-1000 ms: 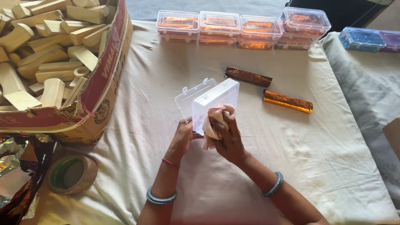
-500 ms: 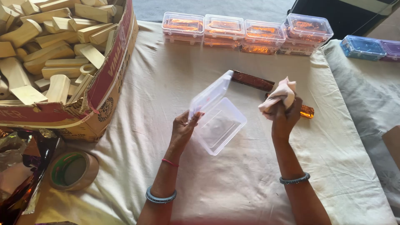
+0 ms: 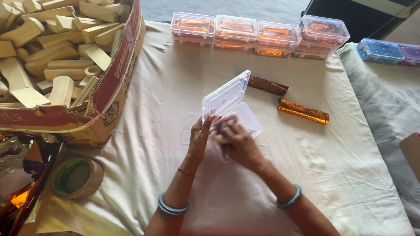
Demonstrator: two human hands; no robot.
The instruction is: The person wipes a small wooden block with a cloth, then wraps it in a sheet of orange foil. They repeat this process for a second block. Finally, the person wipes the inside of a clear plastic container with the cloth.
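Note:
A clear plastic box lies open on the cream cloth, its lid [image 3: 225,96] standing up and its base [image 3: 252,119] flat. My left hand [image 3: 200,139] grips the box's near left edge. My right hand [image 3: 235,140] is pressed into the base, blurred by motion; whether the pale cloth is still under its fingers cannot be told. Two sticks wrapped in orange-brown foil lie just beyond the box, one [image 3: 267,85] behind the lid and one [image 3: 303,111] to the right.
Clear boxes [image 3: 258,37] filled with orange foil are stacked in a row along the far edge. A cardboard carton [image 3: 111,87] of wooden blocks [image 3: 52,57] fills the left. A tape roll [image 3: 76,177] and foil sheets [image 3: 17,183] lie near left; a blue box [image 3: 378,50] sits far right.
My right hand, raised with a pale cloth half a second ago, has come down into the box base. The box has turned slightly, and my left hand keeps hold of it.

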